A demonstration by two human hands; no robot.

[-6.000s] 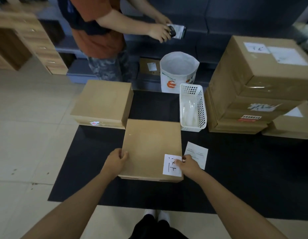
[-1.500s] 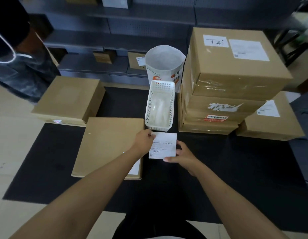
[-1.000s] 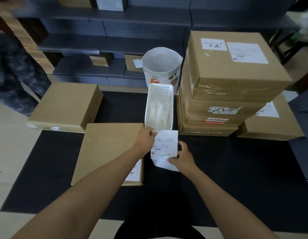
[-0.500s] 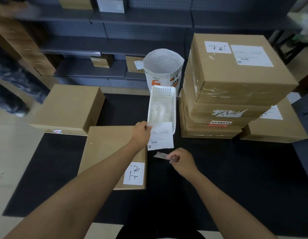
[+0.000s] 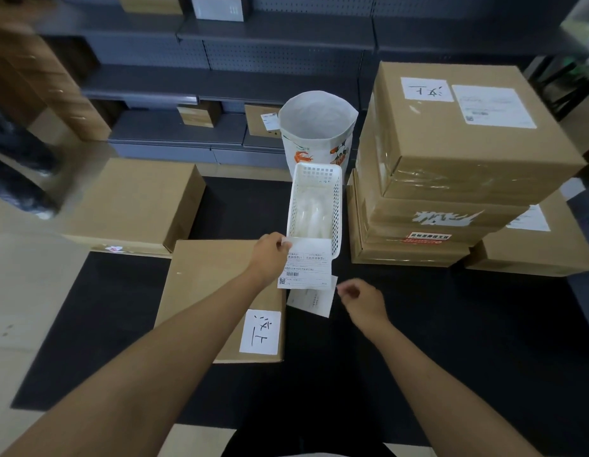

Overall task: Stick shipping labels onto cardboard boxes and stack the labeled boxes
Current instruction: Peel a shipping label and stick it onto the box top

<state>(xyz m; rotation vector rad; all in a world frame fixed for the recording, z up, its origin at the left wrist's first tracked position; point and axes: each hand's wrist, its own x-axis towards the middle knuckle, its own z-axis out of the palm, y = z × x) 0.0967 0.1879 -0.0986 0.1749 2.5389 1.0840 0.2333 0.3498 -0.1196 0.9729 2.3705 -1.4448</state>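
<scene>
Shipping label [image 5: 305, 267]: white printed sheet with barcode, pinched at its upper left corner by the left hand [image 5: 269, 255], held just in front of the white basket [image 5: 314, 206]. Right hand [image 5: 362, 300]: loosely curled, holding nothing, beside a backing paper [image 5: 311, 301] on the desk [image 5: 418, 324]. Cardboard box [image 5: 214, 285]: flat, left of the basket, bearing a handwritten label [image 5: 260, 332].
</scene>
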